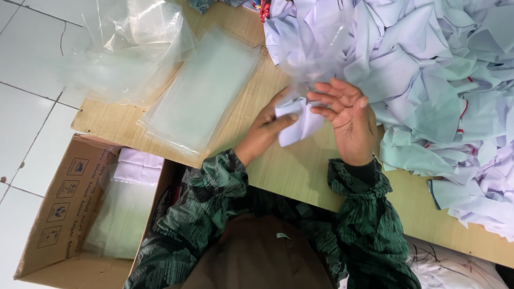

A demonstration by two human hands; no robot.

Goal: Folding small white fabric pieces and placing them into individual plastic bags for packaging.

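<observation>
My left hand (266,126) grips a small folded pale-lilac cloth piece (297,121) above the wooden table (292,170). My right hand (347,119) is beside it, palm up with fingers spread, touching the cloth's upper edge and a clear plastic bag (316,59) that rises from the cloth. A flat stack of clear plastic bags (203,91) lies on the table to the left of my hands. Both sleeves are dark green and patterned.
A large heap of pale lilac and white cloth pieces (428,80) covers the table's right side. Loose crumpled plastic (128,48) lies at the upper left. An open cardboard box (59,208) on the tiled floor holds bagged folded cloth (126,203).
</observation>
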